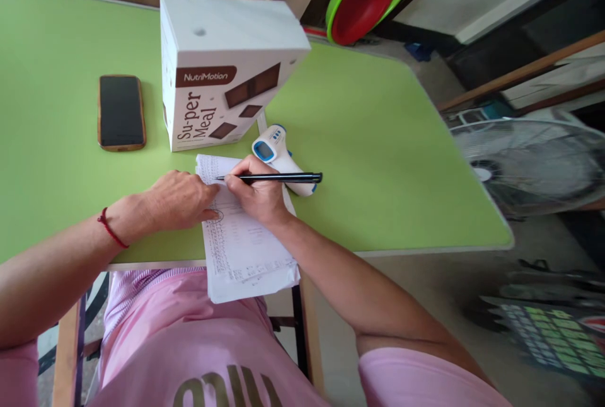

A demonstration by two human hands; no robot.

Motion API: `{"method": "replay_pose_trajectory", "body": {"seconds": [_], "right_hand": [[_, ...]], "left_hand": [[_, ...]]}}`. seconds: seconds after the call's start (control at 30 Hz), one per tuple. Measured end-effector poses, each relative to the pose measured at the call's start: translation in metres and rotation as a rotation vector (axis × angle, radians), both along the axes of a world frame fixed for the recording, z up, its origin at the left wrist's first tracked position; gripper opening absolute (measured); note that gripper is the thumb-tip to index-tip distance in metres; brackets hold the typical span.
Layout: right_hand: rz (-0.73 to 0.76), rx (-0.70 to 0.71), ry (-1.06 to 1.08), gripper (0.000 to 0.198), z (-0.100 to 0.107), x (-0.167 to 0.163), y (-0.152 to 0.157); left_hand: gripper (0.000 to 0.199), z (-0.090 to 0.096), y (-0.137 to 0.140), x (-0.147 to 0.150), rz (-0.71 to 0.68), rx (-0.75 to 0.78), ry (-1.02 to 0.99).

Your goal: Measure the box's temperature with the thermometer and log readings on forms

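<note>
A black pen [293, 177] is pinched in my right hand [259, 193]. Its tip meets the top part of a handwritten stack of paper sheets [236, 237], which hangs over the table's near edge. My left hand [182, 202] rests palm down on the left side of the sheets. Its index finger reaches close to the pen tip, and the thumb is spread away below it; the other fingers are bent and partly hidden. Just beyond my right hand lies a white and blue infrared thermometer [283, 161]. A white NutriMotion box [203, 104] stands behind the paper.
A phone in a brown case [121, 112] lies at left on the green table [368, 155]. Off the table's right side stands a fan [529, 167]. Green and red basins [363, 4] are beyond the far edge. A patterned bag [553, 331] sits low at right.
</note>
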State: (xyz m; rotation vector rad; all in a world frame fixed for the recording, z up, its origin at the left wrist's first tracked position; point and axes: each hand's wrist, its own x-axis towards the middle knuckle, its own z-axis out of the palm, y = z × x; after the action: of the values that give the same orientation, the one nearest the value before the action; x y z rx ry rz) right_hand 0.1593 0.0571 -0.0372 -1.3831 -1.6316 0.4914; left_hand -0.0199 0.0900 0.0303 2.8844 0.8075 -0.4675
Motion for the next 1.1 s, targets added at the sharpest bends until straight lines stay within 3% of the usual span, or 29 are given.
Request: {"method": "replay_pose_trajectory", "body": {"seconds": [0.7,1.1], "right_hand": [[0.001,0.016,-0.023,0.015,-0.0028,0.0016,0.0002],[0.045,0.146,0.033,0.017,-0.0037,0.0007,0.0013]], "left_hand": [[0.031,-0.0019,0.0018,-0.0017,0.016,-0.002,-0.026],[0.033,-0.0006,0.0014,-0.0005,0.039,-0.025,0.002]]}}
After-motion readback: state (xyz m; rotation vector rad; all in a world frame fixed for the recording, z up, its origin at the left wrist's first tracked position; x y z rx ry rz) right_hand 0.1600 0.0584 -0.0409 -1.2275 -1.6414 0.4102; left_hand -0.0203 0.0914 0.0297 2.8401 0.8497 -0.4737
